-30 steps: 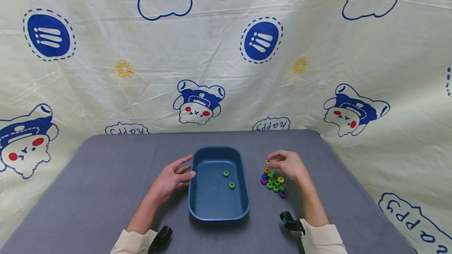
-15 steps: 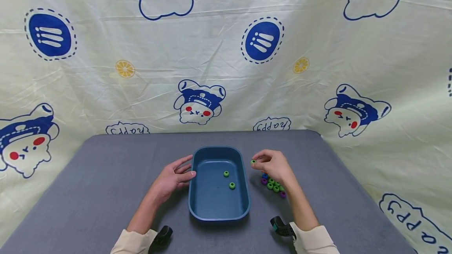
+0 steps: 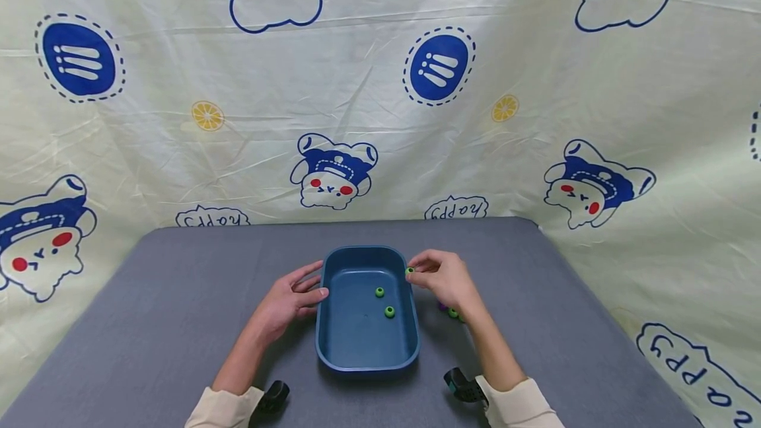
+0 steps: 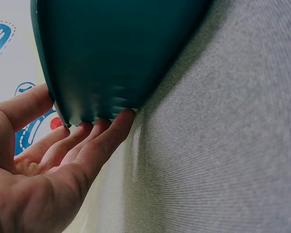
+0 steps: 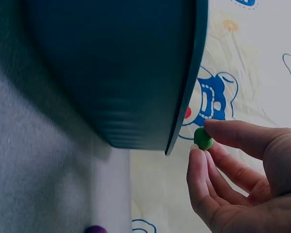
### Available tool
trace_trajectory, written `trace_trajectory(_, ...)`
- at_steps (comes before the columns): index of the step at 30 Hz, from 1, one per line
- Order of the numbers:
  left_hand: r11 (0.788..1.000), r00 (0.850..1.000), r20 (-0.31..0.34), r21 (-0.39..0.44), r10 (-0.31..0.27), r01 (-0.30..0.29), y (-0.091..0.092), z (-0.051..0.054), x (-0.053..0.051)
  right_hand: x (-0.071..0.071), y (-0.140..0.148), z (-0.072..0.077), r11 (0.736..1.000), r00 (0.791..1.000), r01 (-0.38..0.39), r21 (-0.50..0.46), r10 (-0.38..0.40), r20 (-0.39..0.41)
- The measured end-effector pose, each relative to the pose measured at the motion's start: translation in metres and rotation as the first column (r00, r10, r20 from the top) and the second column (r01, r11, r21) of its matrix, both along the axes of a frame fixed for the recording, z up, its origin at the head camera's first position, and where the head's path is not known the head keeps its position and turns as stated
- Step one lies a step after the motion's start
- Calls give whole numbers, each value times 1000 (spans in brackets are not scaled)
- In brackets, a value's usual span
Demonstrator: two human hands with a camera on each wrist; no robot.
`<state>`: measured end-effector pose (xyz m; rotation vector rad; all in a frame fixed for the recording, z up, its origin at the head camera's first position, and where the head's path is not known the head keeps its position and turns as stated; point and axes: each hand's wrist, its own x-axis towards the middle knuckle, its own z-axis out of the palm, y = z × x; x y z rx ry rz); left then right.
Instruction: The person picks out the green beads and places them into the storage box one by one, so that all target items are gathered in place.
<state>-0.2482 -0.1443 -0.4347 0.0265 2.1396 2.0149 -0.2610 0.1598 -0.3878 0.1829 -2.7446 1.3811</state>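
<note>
Between the thumb and fingertips of my right hand (image 3: 446, 279) is a green bead (image 5: 203, 139), held just outside the right rim of a blue tray (image 3: 353, 345). In the tray lie two green beads, a farther one (image 3: 380, 292) and a nearer one (image 3: 389, 312). My left hand (image 3: 285, 302) rests against the tray's left side; the left wrist view has its extended fingers (image 4: 94, 141) touching the outer wall and the thumb at the rim. A purple bead (image 5: 95, 229) shows low in the right wrist view.
Beneath my right forearm, green beads (image 3: 453, 313) peek out from a mostly hidden loose group on the grey tabletop (image 3: 208, 269). Behind the table hangs a printed cream curtain (image 3: 380, 98). Each wrist wears a black strapped device (image 3: 464, 385).
My right hand has carried the green bead leftward from the loose group to the tray's right rim, and its forearm now covers most of that group. The left hand keeps its place.
</note>
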Motion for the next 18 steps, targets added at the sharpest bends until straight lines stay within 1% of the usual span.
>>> trace_trajectory(8, 1000, 1000, 5, 1, -4, 4, -1, -1, 0, 1, -15, -5, 1000, 999, -28, 11, 28, -21)
trace_trajectory(15, 1000, 1000, 6, 3, -5, 5, -1, -1, -1, 3, -24, -11, 1000, 999, -4, 15, 5, -38)
trace_trajectory(18, 1000, 1000, 7, 2, -3, 3, -1, -1, -1, 3, -27, -13, 1000, 999, -6, 16, 7, -45)
